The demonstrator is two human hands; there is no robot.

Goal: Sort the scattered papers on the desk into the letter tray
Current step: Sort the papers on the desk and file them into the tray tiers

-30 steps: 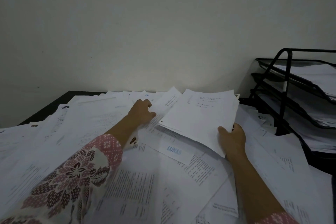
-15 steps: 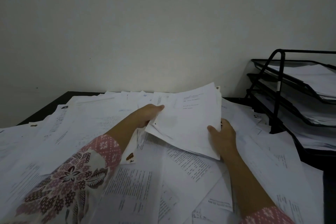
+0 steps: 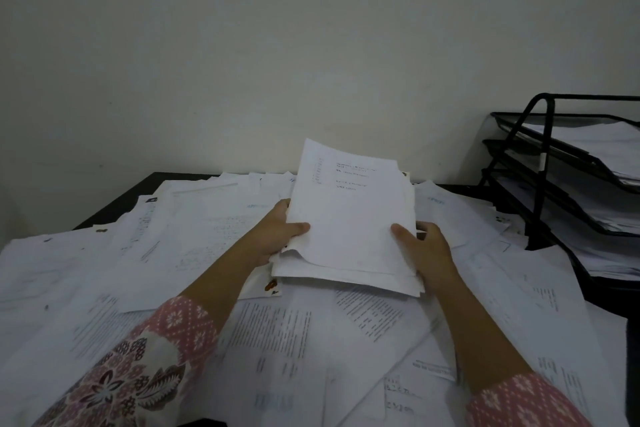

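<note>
Loose papers (image 3: 207, 236) lie all over the bench (image 3: 114, 204), which stands against the wall (image 3: 242, 62) behind. At the middle, a stack of sheets (image 3: 349, 229) is held over them, with the left grip (image 3: 277, 236) on its left edge and the right grip (image 3: 426, 250) on its right. The letter tray (image 3: 540, 163) stands at the bench's right end, with filed papers (image 3: 595, 142) in its tiers.

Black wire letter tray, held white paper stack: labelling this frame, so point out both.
Black wire letter tray (image 3: 545, 135): head view, front upright bar.
Held white paper stack (image 3: 349, 225): head view, top sheet's blank middle.

Dim, flat, greyish indoor light; soft focus; wide-angle bending at edges.
</note>
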